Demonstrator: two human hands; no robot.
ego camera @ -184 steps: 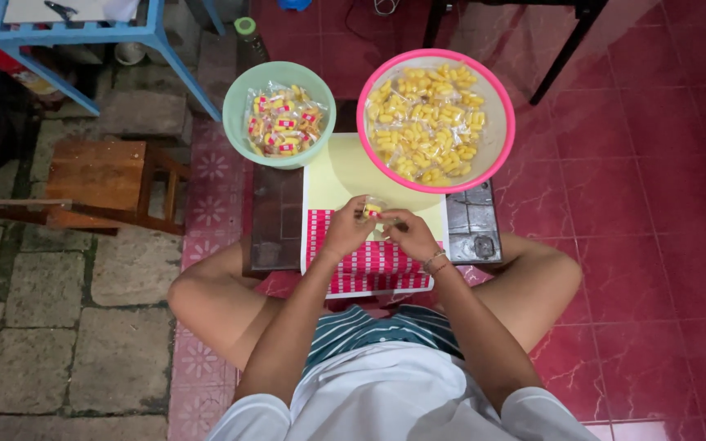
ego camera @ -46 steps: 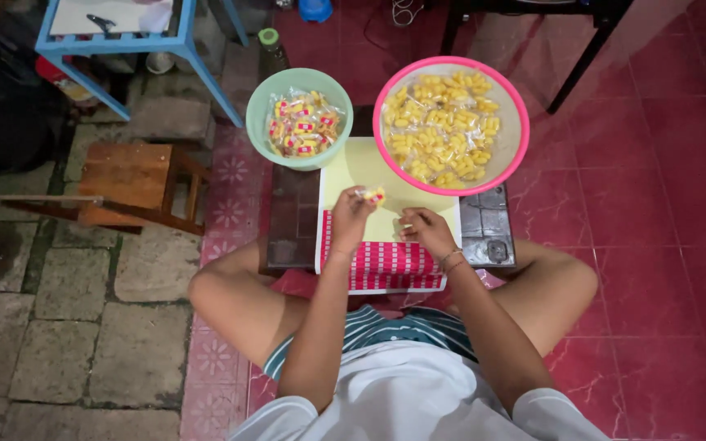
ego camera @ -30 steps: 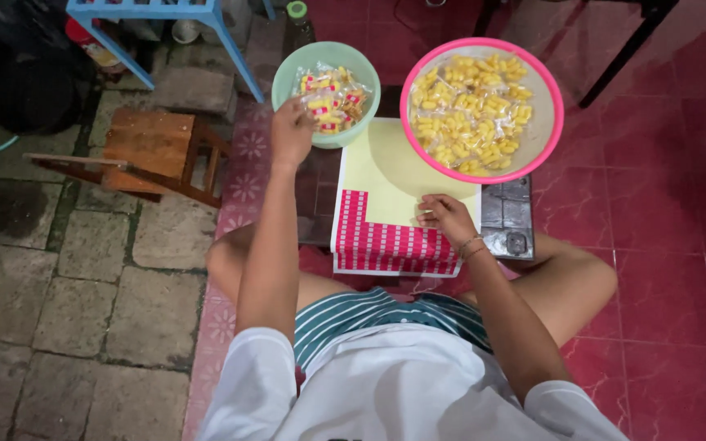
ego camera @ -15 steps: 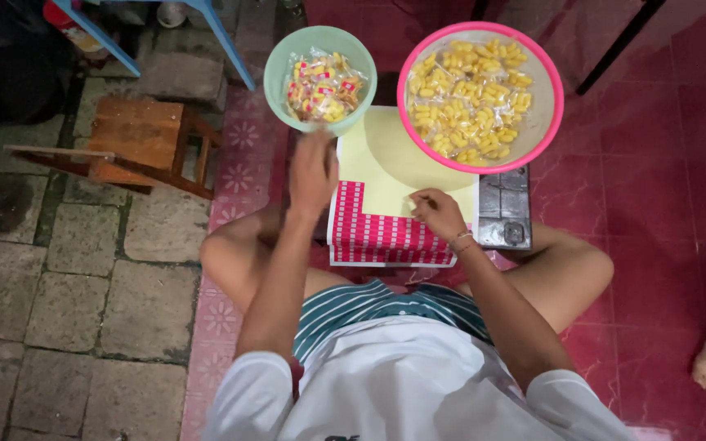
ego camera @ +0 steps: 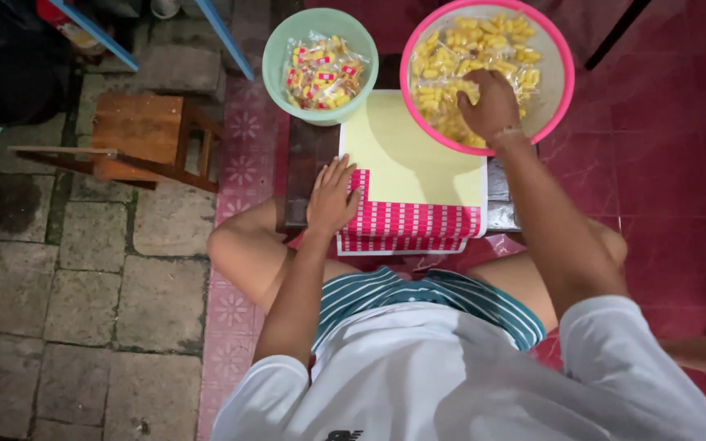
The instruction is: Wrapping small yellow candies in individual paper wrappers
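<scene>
The yellow snacks [ego camera: 451, 61] are lying in the pink bowl [ego camera: 561, 90], which is sitting at the far right of the low table [ego camera: 308, 151]. You are reaching your right hand [ego camera: 490, 104] down into that pile. Your fingers are curling into the snacks, but they are hidden under the hand, so I cannot tell if they are pinching one yet.

Your left hand [ego camera: 332, 196] is lying flat and open on the left edge of the yellow sheet [ego camera: 410, 155], just above its pink checked part [ego camera: 410, 224]. Your two hands are well apart.

The snacks are looking small and light. They may be crumbly or wrapped in thin, slippery plastic, so you are better off taking one gently by its sides with your fingertips, not squeezing hard.

The green bowl [ego camera: 275, 73] is sitting just left of the pink one, and it is holding wrapped pieces [ego camera: 320, 73] with red and yellow on them. A wooden stool [ego camera: 136, 135] is standing off to your left.

The top of the pink bowl is cut off by the picture edge. The table is mostly hidden under the sheet and bowls. The snacks are too small to make out clearly.
</scene>
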